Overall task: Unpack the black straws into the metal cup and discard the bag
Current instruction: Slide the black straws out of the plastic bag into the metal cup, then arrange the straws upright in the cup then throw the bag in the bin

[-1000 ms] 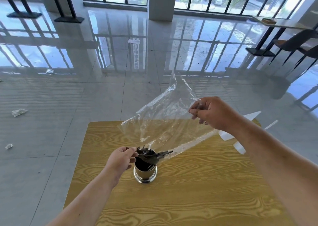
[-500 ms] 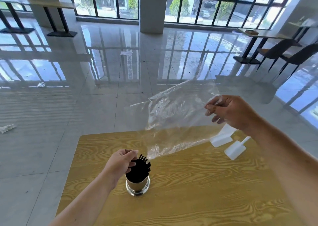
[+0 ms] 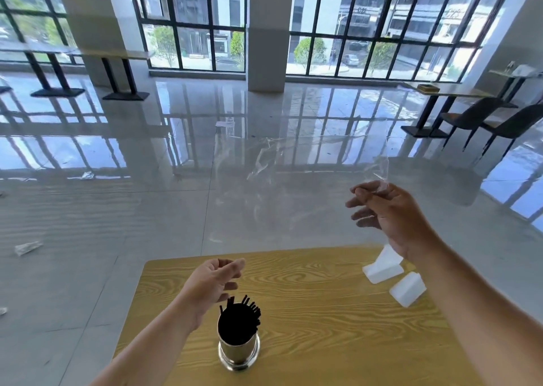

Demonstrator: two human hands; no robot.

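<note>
One metal cup (image 3: pixel 238 353); one clear bag (image 3: pixel 293 179); two white scoops (image 3: pixel 383 268); two hands (image 3: pixel 216 281).

left hand (image 3: pixel 216 281): loosely open, fingers (image 3: pixel 235 266) curled, empty, forearm reaching forward
right hand (image 3: pixel 385 209): raised higher, arm stretched out, thumb and forefinger pinched together, other fingers spread loosely below

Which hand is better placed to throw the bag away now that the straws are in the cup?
The right hand. It pinches a corner of the clear bag, lifted beyond the table edge. The left hand is open and empty beside the straws in the cup.
</note>
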